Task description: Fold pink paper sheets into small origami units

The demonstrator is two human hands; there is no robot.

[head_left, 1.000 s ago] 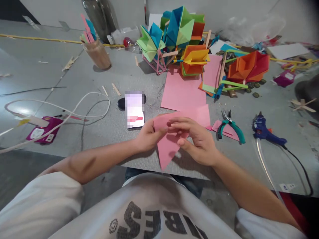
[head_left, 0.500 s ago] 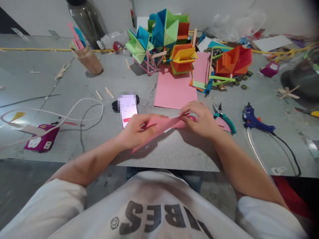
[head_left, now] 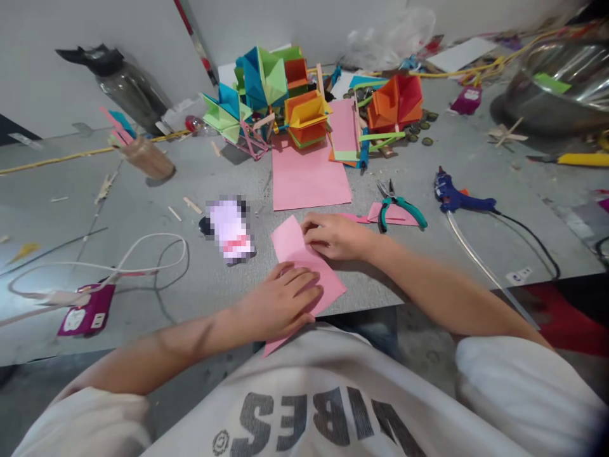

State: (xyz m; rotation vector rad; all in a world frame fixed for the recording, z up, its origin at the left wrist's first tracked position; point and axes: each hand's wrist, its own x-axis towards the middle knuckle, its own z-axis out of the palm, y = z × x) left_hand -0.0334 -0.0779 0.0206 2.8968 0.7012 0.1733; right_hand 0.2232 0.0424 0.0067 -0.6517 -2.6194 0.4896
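A folded sheet of pink paper (head_left: 328,289) lies slantwise at the table's front edge, one corner hanging over it. My left hand (head_left: 290,298) rests on the sheet with its fingers spread, pressing it down. At the paper's upper right edge, my right hand (head_left: 333,235) has its fingers curled and pinches the fold; the fingertips are partly hidden. Just beyond the hands is a larger pink sheet (head_left: 309,181). To the right, green-handled pliers (head_left: 402,206) lie over a pink paper scrap (head_left: 375,212).
Folded paper shapes in several colours (head_left: 266,82) stand at the back. A phone (head_left: 231,231) lies left of the hands, a wooden cup (head_left: 147,157) farther left. A blue glue gun (head_left: 461,193), a yellow-handled cutter (head_left: 580,158) and a metal bowl (head_left: 537,82) are on the right.
The pink paper has come down from above the table onto its front edge. My left hand has gone from gripping it to lying flat on it; my right hand has moved left along it.
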